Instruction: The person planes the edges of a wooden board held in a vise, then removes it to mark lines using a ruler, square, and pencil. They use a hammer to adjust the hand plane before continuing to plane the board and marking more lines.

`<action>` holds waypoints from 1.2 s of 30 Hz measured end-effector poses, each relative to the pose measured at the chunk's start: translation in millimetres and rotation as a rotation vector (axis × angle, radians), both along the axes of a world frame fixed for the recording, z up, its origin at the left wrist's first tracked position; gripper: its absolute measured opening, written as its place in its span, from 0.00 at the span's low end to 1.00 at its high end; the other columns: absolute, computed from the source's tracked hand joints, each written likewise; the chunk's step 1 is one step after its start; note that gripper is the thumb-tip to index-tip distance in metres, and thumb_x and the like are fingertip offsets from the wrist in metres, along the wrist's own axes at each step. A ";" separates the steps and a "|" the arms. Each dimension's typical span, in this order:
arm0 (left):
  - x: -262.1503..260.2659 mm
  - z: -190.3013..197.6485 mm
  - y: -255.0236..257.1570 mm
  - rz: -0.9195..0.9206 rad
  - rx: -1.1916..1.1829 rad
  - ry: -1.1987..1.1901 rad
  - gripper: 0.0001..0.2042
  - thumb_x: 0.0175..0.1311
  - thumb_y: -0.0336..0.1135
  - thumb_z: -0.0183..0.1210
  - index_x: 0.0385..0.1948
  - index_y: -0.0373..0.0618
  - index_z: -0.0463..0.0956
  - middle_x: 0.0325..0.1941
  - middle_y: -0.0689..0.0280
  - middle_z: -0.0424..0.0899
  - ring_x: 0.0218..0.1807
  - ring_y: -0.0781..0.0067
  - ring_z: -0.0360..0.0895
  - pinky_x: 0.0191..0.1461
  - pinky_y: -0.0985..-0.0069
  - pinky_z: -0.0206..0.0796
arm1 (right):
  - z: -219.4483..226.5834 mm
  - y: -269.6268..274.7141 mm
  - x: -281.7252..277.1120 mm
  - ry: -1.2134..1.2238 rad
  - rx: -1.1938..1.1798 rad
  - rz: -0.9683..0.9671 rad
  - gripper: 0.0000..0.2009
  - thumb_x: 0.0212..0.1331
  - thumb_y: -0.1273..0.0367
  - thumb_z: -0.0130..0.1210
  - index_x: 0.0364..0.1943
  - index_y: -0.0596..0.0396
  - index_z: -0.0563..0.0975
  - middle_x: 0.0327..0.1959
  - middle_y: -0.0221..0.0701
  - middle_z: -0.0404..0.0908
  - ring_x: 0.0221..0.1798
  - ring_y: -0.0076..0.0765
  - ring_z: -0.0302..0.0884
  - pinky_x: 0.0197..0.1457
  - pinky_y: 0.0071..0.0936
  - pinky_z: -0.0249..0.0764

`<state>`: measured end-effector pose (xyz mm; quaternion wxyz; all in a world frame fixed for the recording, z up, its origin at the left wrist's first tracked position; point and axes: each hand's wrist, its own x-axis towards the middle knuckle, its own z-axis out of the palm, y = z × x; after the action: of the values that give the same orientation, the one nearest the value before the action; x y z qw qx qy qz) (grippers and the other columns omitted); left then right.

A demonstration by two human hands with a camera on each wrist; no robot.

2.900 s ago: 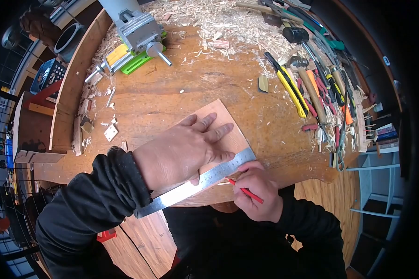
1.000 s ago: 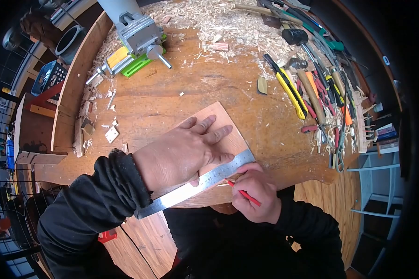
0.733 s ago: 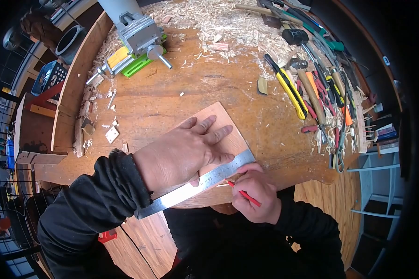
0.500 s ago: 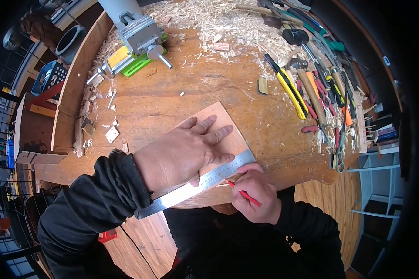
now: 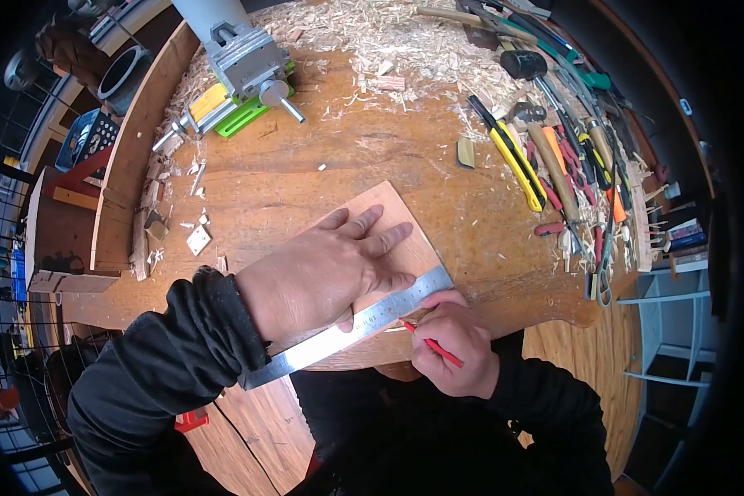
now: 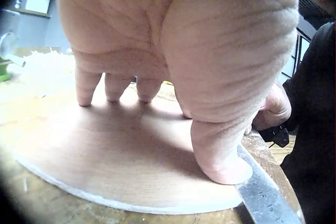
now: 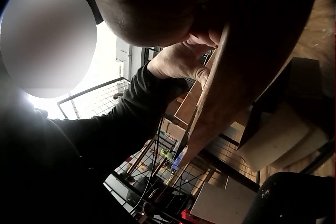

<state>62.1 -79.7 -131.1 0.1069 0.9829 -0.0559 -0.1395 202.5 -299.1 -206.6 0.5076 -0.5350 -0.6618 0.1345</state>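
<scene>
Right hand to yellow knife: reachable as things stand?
Probably yes: nothing bulky stands on the bench top between the right hand and the yellow knife, though the hand holds the red pencil.

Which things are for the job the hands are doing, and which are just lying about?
In use:
flat pale wooden board, under the left hand
long silvery metal ruler
slim red pencil, in the right hand

Just lying about:
yellow-and-black utility knife
black-headed mallet
curly pale wood shavings

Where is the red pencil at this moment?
In the head view, the red pencil is right of centre, held in the right hand, with its tip by the near edge of the metal ruler.
</scene>
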 end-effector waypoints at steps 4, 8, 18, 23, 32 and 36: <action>0.5 1.1 -0.1 -0.002 -0.005 -0.003 0.41 0.46 0.42 0.76 0.72 0.68 0.76 0.87 0.58 0.57 0.85 0.40 0.54 0.86 0.50 0.48 | -1.2 0.3 -0.5 0.004 0.009 -0.008 0.12 0.53 0.80 0.64 0.37 0.56 0.73 0.26 0.36 0.77 0.30 0.48 0.80 0.56 0.48 0.80; 3.0 4.7 -1.8 0.046 -0.058 0.053 0.42 0.45 0.38 0.77 0.71 0.66 0.77 0.88 0.59 0.52 0.87 0.40 0.48 0.88 0.47 0.42 | -1.7 0.3 -0.7 0.007 0.007 -0.008 0.12 0.53 0.80 0.64 0.37 0.55 0.73 0.26 0.36 0.77 0.30 0.48 0.80 0.56 0.48 0.80; 3.5 6.3 -2.2 0.045 -0.048 0.070 0.42 0.45 0.38 0.77 0.72 0.66 0.76 0.88 0.59 0.52 0.87 0.40 0.48 0.89 0.46 0.41 | -1.4 0.4 -0.9 0.007 0.006 -0.017 0.12 0.53 0.79 0.64 0.37 0.55 0.73 0.27 0.36 0.78 0.30 0.47 0.81 0.56 0.48 0.80; 2.7 4.8 -1.6 0.044 -0.053 0.059 0.43 0.44 0.39 0.78 0.72 0.66 0.76 0.88 0.59 0.52 0.87 0.40 0.48 0.89 0.46 0.40 | -0.2 0.3 -1.2 0.014 0.000 -0.016 0.12 0.54 0.79 0.65 0.37 0.55 0.73 0.27 0.37 0.78 0.31 0.47 0.81 0.56 0.48 0.80; 2.3 4.9 -1.5 0.045 -0.061 0.049 0.43 0.44 0.39 0.78 0.71 0.65 0.76 0.88 0.59 0.53 0.87 0.40 0.48 0.89 0.46 0.40 | -1.6 0.1 -0.4 0.017 -0.003 -0.010 0.12 0.54 0.78 0.66 0.37 0.54 0.74 0.27 0.37 0.79 0.31 0.48 0.81 0.57 0.48 0.79; 2.3 5.0 -1.4 0.047 -0.065 0.045 0.42 0.45 0.39 0.77 0.71 0.64 0.77 0.88 0.59 0.53 0.87 0.39 0.48 0.89 0.46 0.40 | -2.1 0.2 -0.6 0.022 -0.002 -0.012 0.12 0.53 0.78 0.66 0.37 0.54 0.74 0.27 0.37 0.79 0.30 0.49 0.81 0.57 0.48 0.79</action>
<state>64.4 -81.2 -126.1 0.1433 0.9765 -0.0349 -0.1570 202.0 -298.8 -208.8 0.5152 -0.5381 -0.6526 0.1380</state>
